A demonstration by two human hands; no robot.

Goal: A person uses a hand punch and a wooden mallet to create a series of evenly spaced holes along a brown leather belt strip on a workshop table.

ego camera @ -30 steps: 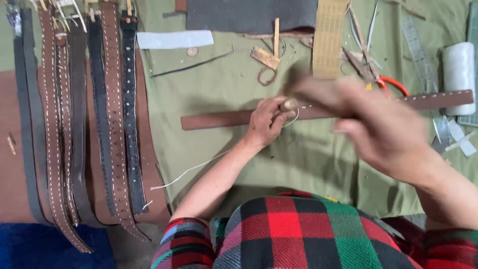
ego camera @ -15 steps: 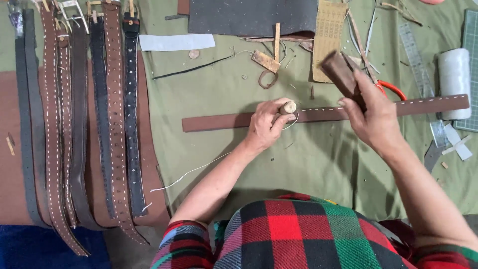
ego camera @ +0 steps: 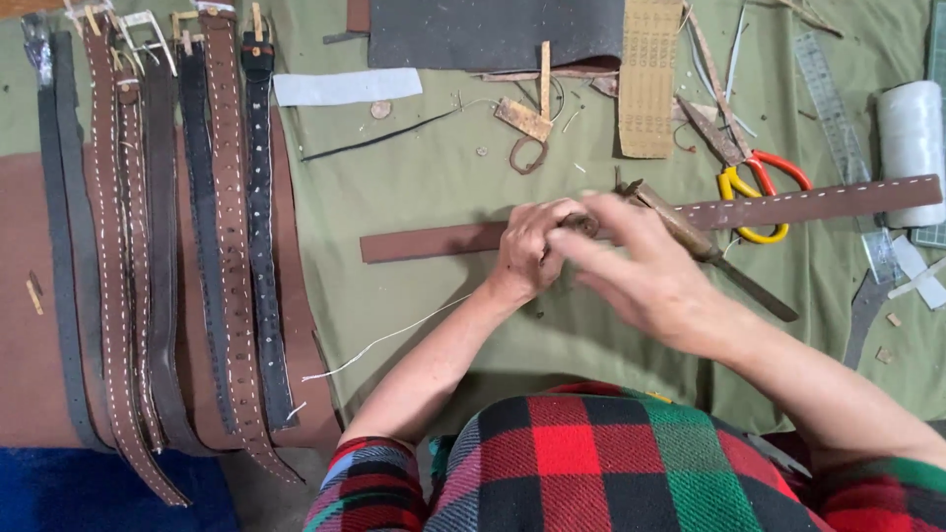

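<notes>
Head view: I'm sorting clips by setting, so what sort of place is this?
Most likely a leatherworker's bench for belt making. Finished belts lie in a row at the side, both hands work a stitched brown leather strap, and scissors and a spool of white thread lie nearby.

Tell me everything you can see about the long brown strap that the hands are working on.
The long brown strap looks like leather, narrow and flat. It lies almost level across the green cloth, its right end slightly higher, near a white spool. Its right part carries a row of pale stitches; the left part looks plain. The left hand presses on its middle, and the right hand covers it there. It crosses over the scissors.
</notes>
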